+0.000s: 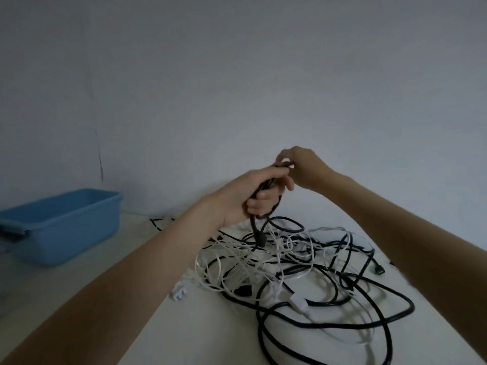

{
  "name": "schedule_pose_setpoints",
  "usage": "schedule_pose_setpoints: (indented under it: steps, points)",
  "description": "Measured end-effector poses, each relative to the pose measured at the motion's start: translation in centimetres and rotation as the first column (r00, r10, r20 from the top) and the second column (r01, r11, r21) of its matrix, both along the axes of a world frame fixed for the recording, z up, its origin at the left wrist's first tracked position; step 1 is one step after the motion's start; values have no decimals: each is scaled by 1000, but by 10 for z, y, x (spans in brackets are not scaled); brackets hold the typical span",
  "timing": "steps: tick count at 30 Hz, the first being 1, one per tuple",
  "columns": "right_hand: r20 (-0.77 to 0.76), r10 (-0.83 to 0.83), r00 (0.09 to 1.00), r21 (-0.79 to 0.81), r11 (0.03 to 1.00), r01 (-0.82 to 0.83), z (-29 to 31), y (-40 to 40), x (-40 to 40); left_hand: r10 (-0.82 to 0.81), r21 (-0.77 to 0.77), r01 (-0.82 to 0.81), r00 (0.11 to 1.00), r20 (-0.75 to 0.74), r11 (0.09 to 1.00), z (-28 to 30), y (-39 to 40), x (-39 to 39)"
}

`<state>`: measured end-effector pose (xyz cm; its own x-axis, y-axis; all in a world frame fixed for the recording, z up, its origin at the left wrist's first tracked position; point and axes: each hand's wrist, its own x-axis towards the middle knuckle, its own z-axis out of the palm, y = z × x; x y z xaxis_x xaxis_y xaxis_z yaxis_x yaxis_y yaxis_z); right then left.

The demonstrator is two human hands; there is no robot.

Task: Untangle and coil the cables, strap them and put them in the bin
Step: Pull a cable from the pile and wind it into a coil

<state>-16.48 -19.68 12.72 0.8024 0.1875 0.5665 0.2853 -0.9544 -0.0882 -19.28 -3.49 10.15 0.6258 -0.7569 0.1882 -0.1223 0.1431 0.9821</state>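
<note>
A tangle of black and white cables (303, 267) lies on the white table, right of centre. My left hand (245, 196) is raised above the pile, fist closed around loops of a black cable (257, 233) that hangs down into the tangle. Just above and to the right, my right hand (300, 167) pinches the upper end of the same black cable at its fingertips. The two hands touch. A blue plastic bin (60, 227) stands at the left, open side up; nothing shows inside it from this angle.
The white table (205, 325) meets a plain grey wall at the back. A white plug (179, 295) lies at the pile's left edge, a black connector (379, 271) at its right. A few thin cables (158, 222) lie near the wall behind my left forearm.
</note>
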Motion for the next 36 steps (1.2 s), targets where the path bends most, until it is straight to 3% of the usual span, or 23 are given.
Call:
schedule_pose_setpoints:
  steps: [2,4,5,7,9,10,13,14,16,17,18,19,20,22,23,26,28,29,31,32,34,36]
  points:
    - [-144,64,987,187,982,-37,-6,7,-4,131,22,-134,987,89,991,5,4,5]
    - [-360,297,884,482,871,-96,-11,17,-14,217,184,-270,940,264,945,1,6,10]
    - [-409,459,789,642,759,-109,-12,20,-22,219,288,-331,907,359,899,-4,6,11]
    - [-346,668,659,876,481,-28,-12,16,-32,184,400,-390,867,464,829,-18,0,11]
    - [-238,736,634,962,270,48,-15,10,-36,182,395,-426,833,523,814,-27,-11,12]
    - [-201,742,640,977,201,74,-15,7,-38,152,393,-467,774,615,792,-30,-18,14]
    - [-127,591,796,992,86,95,-11,-2,-31,-83,336,-625,397,914,705,-41,-32,21]
    - [-132,458,879,990,111,91,-9,-11,-25,-114,284,-635,296,949,719,-46,-33,23]
    - [-183,29,983,924,346,162,-9,-38,-15,-16,154,-606,226,974,780,-58,-29,26]
    - [-188,-158,969,848,471,241,-12,-54,-10,52,132,-604,276,960,786,-64,-24,28]
    - [-221,-274,936,747,569,343,-17,-68,-6,60,210,-614,389,919,761,-70,-20,30]
    - [-296,-342,892,612,649,452,-26,-78,-5,-17,396,-625,522,853,673,-80,-16,34]
    - [-364,-393,844,472,704,531,-39,-81,-7,-150,606,-603,634,759,519,-92,-12,38]
    - [-434,-486,759,183,777,602,-77,-83,-4,-373,827,-528,740,560,195,-115,-2,44]
    - [-454,-513,729,57,800,598,-97,-80,-3,-441,827,-547,714,543,133,-125,4,48]
    - [-422,-663,618,-383,749,542,-116,-61,3,-442,684,-699,556,704,210,-141,24,62]
    - [-382,-667,640,-486,734,475,-98,-35,7,-353,640,-701,540,764,315,-143,41,68]
    - [-359,-620,697,-485,763,428,-87,-23,10,-259,628,-650,577,775,429,-140,47,69]
    - [-318,-411,854,-436,863,253,-70,11,14,49,488,-585,672,739,648,-127,61,66]
    - [-346,-269,899,-400,909,118,-67,30,15,199,391,-607,681,705,691,-119,71,65]
    - [-417,-2,909,-275,954,-124,-72,66,12,397,245,-748,564,724,617,-111,96,69]
    - [-426,162,890,-173,951,-256,-86,94,15,426,192,-852,423,800,486,-112,122,70]
